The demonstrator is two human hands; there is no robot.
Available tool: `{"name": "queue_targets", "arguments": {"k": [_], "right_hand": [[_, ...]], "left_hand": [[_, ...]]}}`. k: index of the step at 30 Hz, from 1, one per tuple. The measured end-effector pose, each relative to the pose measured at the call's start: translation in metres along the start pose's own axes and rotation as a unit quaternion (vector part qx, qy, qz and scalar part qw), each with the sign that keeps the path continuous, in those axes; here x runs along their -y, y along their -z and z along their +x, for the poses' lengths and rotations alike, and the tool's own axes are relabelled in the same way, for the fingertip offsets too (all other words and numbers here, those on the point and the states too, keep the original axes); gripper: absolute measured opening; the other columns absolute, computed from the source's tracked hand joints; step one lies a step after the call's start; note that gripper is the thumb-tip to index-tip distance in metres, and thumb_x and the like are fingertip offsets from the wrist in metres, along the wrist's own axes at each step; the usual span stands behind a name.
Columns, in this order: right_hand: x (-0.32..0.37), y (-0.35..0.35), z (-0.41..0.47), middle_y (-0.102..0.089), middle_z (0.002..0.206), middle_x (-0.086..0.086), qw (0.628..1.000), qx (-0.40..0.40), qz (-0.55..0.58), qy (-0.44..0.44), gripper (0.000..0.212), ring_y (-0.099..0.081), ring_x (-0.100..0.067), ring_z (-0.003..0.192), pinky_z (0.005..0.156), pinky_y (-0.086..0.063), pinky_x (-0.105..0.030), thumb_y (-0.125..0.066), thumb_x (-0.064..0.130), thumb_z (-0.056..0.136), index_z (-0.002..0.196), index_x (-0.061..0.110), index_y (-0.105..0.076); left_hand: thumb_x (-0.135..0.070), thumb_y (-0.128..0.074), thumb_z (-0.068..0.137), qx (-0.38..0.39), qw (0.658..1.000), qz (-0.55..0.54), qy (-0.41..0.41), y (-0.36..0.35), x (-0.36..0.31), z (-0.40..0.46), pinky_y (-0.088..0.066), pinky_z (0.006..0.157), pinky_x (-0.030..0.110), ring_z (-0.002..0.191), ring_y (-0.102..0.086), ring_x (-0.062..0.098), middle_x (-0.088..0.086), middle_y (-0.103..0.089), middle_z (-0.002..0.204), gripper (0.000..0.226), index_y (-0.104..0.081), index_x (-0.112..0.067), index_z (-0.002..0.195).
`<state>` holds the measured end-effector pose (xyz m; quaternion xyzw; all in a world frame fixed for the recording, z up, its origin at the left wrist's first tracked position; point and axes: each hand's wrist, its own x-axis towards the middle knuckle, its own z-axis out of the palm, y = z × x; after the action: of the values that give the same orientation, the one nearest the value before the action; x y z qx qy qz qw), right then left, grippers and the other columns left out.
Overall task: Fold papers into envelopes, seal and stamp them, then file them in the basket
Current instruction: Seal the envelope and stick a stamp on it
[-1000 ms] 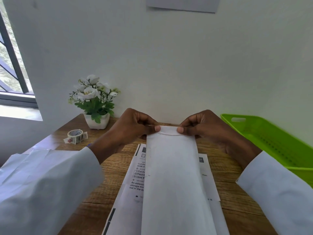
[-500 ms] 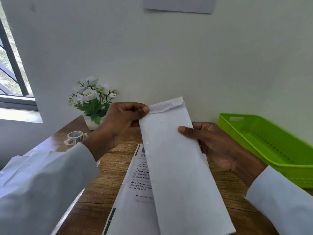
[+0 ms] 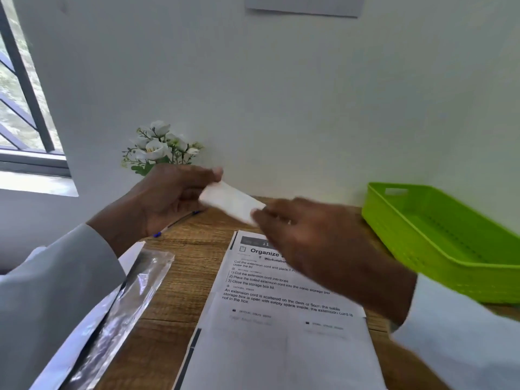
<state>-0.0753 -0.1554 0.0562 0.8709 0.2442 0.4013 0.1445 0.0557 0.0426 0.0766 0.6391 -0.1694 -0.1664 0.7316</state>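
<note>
Both hands are up over the wooden desk holding a white envelope in the air near the far wall. The left hand pinches its far left end and the right hand pinches the near right end, pretty blurry though. A printed sheet lies flat underneath. Green basket sits off right, flower pot and window to the far left.

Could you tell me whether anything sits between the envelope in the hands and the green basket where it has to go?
Nothing visible does. The envelope is held above the desk between the left hand and the right hand, and the green basket stands to the right with its top open.
</note>
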Motion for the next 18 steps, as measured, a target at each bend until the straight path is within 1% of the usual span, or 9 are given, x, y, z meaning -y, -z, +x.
{"name": "queue_targets", "arguments": {"k": [2,3,6,8,10,13,15,16,18], "right_hand": [[0.015,-0.017,-0.015,-0.073,0.094,-0.006,0.999,0.010,0.000,0.033,0.031,-0.067,-0.026,0.066,0.045,-0.046,-0.030,-0.072,0.014,0.081,0.111,0.008,-0.072],[0.022,-0.022,-0.020,-0.073,0.095,-0.006,0.999,0.015,0.019,0.038,0.030,-0.066,-0.025,0.066,0.046,-0.046,-0.030,-0.071,0.016,0.083,0.112,0.008,-0.071],[0.033,-0.029,-0.034,-0.072,0.101,-0.003,0.991,0.061,0.111,0.041,0.025,-0.069,-0.023,0.073,0.049,-0.053,-0.030,-0.060,0.028,0.092,0.110,0.015,-0.071],[0.033,-0.031,-0.048,-0.072,0.110,0.001,0.980,0.108,0.163,0.045,0.027,-0.070,-0.020,0.085,0.058,-0.056,-0.029,-0.054,0.034,0.095,0.112,0.020,-0.070],[0.026,-0.033,-0.064,-0.069,0.119,0.006,0.970,0.142,0.194,0.027,0.030,-0.068,-0.014,0.098,0.067,-0.057,-0.027,-0.055,0.040,0.095,0.117,0.025,-0.069],[0.010,-0.033,-0.089,-0.066,0.126,0.013,0.959,0.154,0.232,-0.053,0.035,-0.064,-0.006,0.111,0.080,-0.057,-0.027,-0.056,0.048,0.094,0.120,0.028,-0.068],[0.000,-0.032,-0.100,-0.063,0.132,0.019,0.944,0.167,0.256,-0.126,0.043,-0.059,0.002,0.119,0.092,-0.054,-0.027,-0.056,0.055,0.091,0.125,0.030,-0.066],[-0.004,-0.032,-0.105,-0.059,0.135,0.023,0.929,0.179,0.278,-0.168,0.048,-0.053,0.007,0.124,0.098,-0.051,-0.028,-0.056,0.059,0.090,0.129,0.033,-0.064],[-0.011,-0.031,-0.110,-0.048,0.141,0.031,0.890,0.207,0.325,-0.243,0.058,-0.040,0.016,0.131,0.111,-0.041,-0.026,-0.052,0.068,0.086,0.135,0.038,-0.057]], "left_hand": [[-0.008,-0.072,0.071,0.002,0.998,0.068,0.017,0.008,0.010,-0.003,-0.056,0.054,0.020,0.068,-0.072,0.014,0.008,-0.074,0.080,0.028,-0.068,0.004,0.096],[-0.005,-0.073,0.070,0.003,0.995,0.097,0.025,0.012,0.015,-0.005,-0.055,0.055,0.019,0.070,-0.072,0.014,0.008,-0.075,0.083,0.032,-0.067,0.006,0.099],[0.004,-0.072,0.072,0.000,0.987,0.154,0.046,0.020,0.030,-0.008,-0.056,0.056,0.019,0.072,-0.073,0.015,0.016,-0.073,0.096,0.030,-0.067,0.008,0.101],[0.007,-0.072,0.076,-0.010,0.980,0.193,0.053,0.027,0.038,-0.010,-0.056,0.055,0.018,0.068,-0.072,0.014,0.018,-0.070,0.096,0.024,-0.069,0.005,0.100],[0.007,-0.074,0.074,-0.009,0.970,0.240,0.049,0.036,0.046,-0.010,-0.056,0.055,0.018,0.064,-0.069,0.012,0.017,-0.067,0.088,0.023,-0.071,0.001,0.096],[0.006,-0.077,0.073,-0.003,0.947,0.318,0.036,0.044,0.054,-0.012,-0.054,0.053,0.017,0.062,-0.064,0.011,0.010,-0.065,0.080,0.022,-0.073,-0.005,0.091],[0.002,-0.078,0.073,-0.010,0.921,0.389,0.019,0.044,0.059,-0.011,-0.051,0.052,0.016,0.068,-0.061,0.012,0.002,-0.065,0.087,0.024,-0.072,-0.012,0.091],[-0.002,-0.079,0.074,-0.011,0.897,0.442,0.003,0.043,0.060,-0.011,-0.048,0.053,0.015,0.071,-0.059,0.008,-0.004,-0.063,0.088,0.026,-0.071,-0.017,0.094],[-0.011,-0.079,0.077,-0.003,0.825,0.563,-0.038,0.038,0.063,-0.010,-0.042,0.062,0.015,0.081,-0.053,0.004,-0.013,-0.057,0.097,0.033,-0.066,-0.028,0.102]]}}
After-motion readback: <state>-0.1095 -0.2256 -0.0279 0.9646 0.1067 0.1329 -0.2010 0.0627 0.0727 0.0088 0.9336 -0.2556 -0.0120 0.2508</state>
